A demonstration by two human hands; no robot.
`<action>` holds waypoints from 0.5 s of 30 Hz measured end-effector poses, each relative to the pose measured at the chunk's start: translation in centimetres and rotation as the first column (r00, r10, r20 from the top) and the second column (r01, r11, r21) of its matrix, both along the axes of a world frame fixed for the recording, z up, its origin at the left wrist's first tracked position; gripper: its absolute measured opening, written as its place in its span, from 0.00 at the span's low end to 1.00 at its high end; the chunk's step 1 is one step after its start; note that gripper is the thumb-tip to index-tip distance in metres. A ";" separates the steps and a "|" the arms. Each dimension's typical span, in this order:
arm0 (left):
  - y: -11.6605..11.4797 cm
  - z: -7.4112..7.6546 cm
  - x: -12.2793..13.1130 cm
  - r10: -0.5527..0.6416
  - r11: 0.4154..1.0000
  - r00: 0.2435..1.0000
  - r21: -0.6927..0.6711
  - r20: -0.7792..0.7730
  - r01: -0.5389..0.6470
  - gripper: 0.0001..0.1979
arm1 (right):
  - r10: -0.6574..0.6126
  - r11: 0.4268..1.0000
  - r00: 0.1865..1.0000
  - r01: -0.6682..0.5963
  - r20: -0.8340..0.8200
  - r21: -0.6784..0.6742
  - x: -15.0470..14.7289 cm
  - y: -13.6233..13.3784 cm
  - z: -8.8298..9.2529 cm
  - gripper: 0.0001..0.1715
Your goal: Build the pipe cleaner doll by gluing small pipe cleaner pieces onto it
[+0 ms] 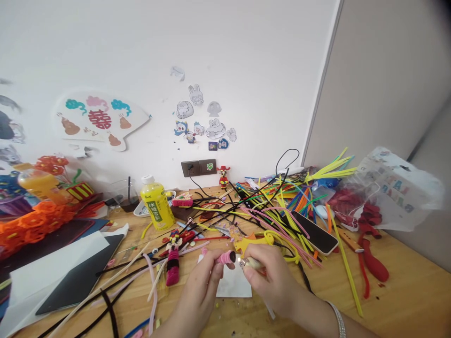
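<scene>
In my left hand (205,276) is a small pink fuzzy roll (223,258), gripped between thumb and fingers, its dark end turned to the right. My right hand (269,273) is wrapped round a pale lighter (252,263) with a metal top. A bright spot shows at the lighter's tip, close to the roll's dark end; the two look slightly apart. Beneath both hands lies a white sheet (234,286). Just beyond them is a yellow glue gun (254,241). Left of my left hand lies a pink fuzzy figure (173,263) with a black band.
A yellow drink bottle (157,206) stands at the back left. Many coloured pipe cleaners (282,206) cover the back right, with a phone (314,233) among them. A plastic bag (394,188) sits far right. Orange fuzzy flowers (38,220) and a black tablet-like panel (84,272) are left.
</scene>
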State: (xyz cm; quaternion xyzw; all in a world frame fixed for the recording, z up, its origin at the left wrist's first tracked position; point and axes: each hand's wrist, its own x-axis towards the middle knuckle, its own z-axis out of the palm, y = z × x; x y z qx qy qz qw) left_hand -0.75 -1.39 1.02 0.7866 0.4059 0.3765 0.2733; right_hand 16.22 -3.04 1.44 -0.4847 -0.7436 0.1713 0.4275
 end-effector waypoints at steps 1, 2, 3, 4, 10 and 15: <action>0.0 0.0 0.0 0.007 1.000 1.000 0.003 -0.004 -0.007 0.11 | -0.003 1.000 1.000 0.003 -0.001 0.008 0.0 0.0 0.0 0.11; 0.0 -0.1 0.0 0.013 1.000 1.000 0.006 -0.010 -0.013 0.12 | -0.005 1.000 1.000 0.005 0.004 0.013 0.0 0.0 0.0 0.11; 0.0 -0.1 -0.1 0.017 1.000 1.000 0.008 -0.020 -0.016 0.12 | -0.007 1.000 1.000 0.007 0.012 0.015 0.0 0.0 0.0 0.11; 0.0 -0.2 -0.1 0.021 1.000 0.999 0.012 -0.030 -0.020 0.12 | -0.010 1.000 1.000 0.009 0.022 0.015 0.0 0.0 0.0 0.11; 0.2 -0.6 -0.3 0.043 0.997 0.998 0.073 -0.045 -0.039 0.13 | -0.024 1.000 0.999 0.024 0.035 0.015 0.0 0.0 0.0 0.11; 0.3 -0.4 -0.2 0.060 0.990 0.997 0.128 -0.045 -0.054 0.11 | -0.030 0.999 0.999 0.029 0.022 0.020 0.0 0.0 0.0 0.13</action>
